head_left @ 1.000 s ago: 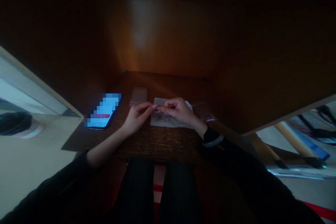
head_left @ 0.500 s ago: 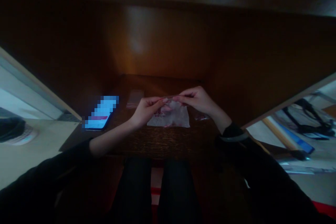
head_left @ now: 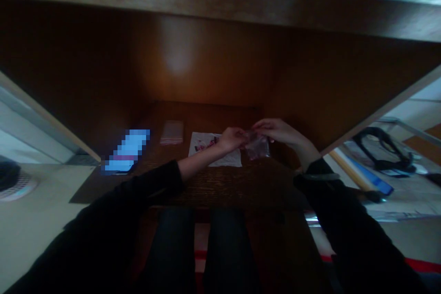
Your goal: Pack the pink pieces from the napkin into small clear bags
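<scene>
A small clear plastic bag (head_left: 258, 148) hangs at the right side of the dark wooden surface, its inside hard to make out. My left hand (head_left: 231, 139) pinches the bag's upper left edge, its forearm crossing over a white sheet. My right hand (head_left: 278, 129) grips the upper right edge with thumb and fingers closed. Beneath my left wrist lies the crumpled white sheet (head_left: 200, 138), which looks like thin plastic or paper and carries dark red marks. Left of it sits a neat stack of clear packets (head_left: 172, 133).
A phone (head_left: 128, 150) with a lit, blurred-out screen lies at the left. Wooden walls enclose the surface, under a thick ledge (head_left: 220, 7). A white basket (head_left: 19, 186) stands on the floor at left; a black strap-like object (head_left: 382, 151) lies at right.
Both hands have moved right, from above the white sheet to the bag at its right. The sheet's dark red print shows more plainly. The view has shifted slightly.
</scene>
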`<state>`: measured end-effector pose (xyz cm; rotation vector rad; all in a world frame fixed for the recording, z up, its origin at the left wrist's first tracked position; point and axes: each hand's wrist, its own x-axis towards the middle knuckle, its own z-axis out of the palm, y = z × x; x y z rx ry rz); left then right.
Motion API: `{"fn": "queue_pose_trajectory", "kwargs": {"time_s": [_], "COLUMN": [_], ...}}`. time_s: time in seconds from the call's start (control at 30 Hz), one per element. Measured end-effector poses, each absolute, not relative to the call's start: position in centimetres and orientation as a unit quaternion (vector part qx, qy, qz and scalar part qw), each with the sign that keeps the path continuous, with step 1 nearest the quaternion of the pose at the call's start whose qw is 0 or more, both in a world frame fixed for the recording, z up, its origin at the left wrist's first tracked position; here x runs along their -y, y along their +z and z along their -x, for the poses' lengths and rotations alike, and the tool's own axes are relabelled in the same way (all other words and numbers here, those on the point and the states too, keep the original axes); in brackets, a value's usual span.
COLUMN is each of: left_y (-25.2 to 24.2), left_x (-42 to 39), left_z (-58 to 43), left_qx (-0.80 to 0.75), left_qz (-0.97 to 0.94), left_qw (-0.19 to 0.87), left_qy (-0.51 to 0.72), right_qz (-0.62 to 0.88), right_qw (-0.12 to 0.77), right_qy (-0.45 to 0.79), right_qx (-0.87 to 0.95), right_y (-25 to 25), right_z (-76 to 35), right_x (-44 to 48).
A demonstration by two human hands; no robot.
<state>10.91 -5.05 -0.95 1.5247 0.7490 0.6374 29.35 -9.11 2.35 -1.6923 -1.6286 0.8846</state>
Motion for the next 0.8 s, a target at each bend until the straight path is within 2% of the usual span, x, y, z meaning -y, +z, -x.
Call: {"fn": "queue_pose_trajectory", "kwargs": {"time_s": [0.17,0.27,0.5,0.7,0.8], "left_y": [-2.8,-3.0,-1.3,2.0,2.3], "left_x": [3.2,2.6,0.4,-2.1,-2.6], "left_z": [-12.3,-12.0,-6.5,3.3,6.9], "left_qx": [-0.363,-0.36,-0.371,-0.379,-0.403], "left_qz": [-0.744,-0.752,-0.761,-0.823,-0.841], "left_qw": [0.492,0.481,0.44,0.39,0.348], "left_qy": [0.269,0.272,0.299,0.164,0.102], "right_qz": [0.679,0.706,0.725,0.697,0.648], "right_qw": [0.322,0.323,0.264,0.25,0.284], "right_qy": [0.247,0.206,0.124,0.049,0.043], "right_qx": [0.612,0.596,0.624,0.67,0.705], "right_y": [-1.7,-2.9,-3.7,-2.3,-0.8], "right_z": [-30.1,-30.0,-30.2,-27.5,-24.2], "right_x": [7.0,6.5,6.3,7.0,7.0]}}
